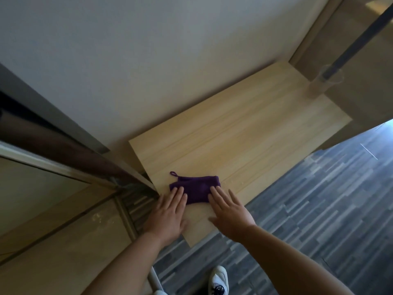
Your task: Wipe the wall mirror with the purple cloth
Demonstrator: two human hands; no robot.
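Lying folded near the front left corner of a light wooden table: purple cloth, hanging loop at its far left corner. Left hand flat, fingers spread, fingertips on the cloth's left edge. Right hand also flat and spread, fingertips on the cloth's right edge. Neither gripping. Wall mirror at left, just beside the table. White shoe on grey plank floor below.

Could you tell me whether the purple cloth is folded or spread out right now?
Folded: the cloth lies as a small compact rectangle on the wooden table, both hands' fingertips resting on its near edge.
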